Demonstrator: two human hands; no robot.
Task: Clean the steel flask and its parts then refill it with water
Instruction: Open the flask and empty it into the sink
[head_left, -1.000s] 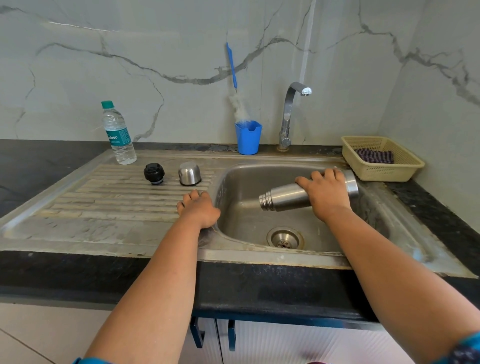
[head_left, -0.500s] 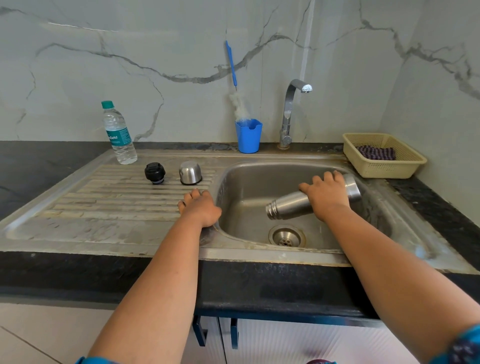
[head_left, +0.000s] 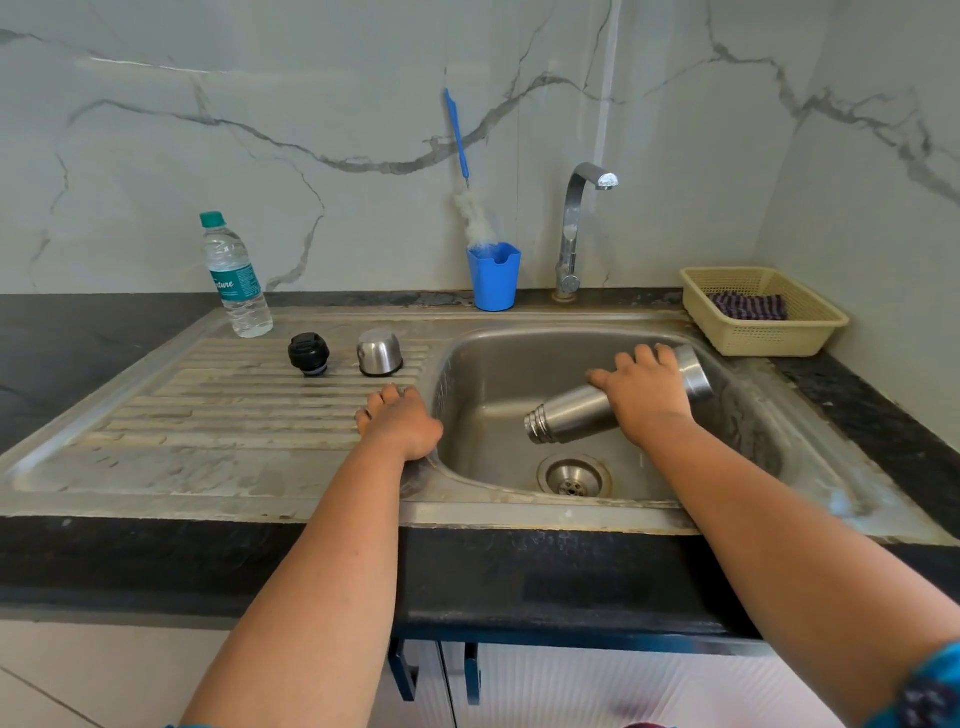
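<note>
My right hand (head_left: 647, 395) grips the steel flask (head_left: 569, 413) round its body. The flask lies tilted over the sink basin (head_left: 483, 457), open mouth down-left above the drain (head_left: 574, 475). My left hand (head_left: 400, 423) rests on the draining board at the basin's left rim and holds nothing. The flask's black stopper (head_left: 309, 354) and steel cup lid (head_left: 379, 352) stand on the draining board, beyond my left hand. A plastic water bottle (head_left: 236, 278) with a green cap stands at the back left of the board.
A blue cup (head_left: 494, 278) holding a bottle brush (head_left: 460, 156) stands behind the sink, left of the tap (head_left: 576, 228). A cream basket (head_left: 758, 332) with a dark cloth (head_left: 748, 306) sits on the black counter at the right. Marble walls close the back and right.
The flask in my right hand has dipped slightly lower and its mouth has shifted towards the drain. My left hand has stayed on the sink rim.
</note>
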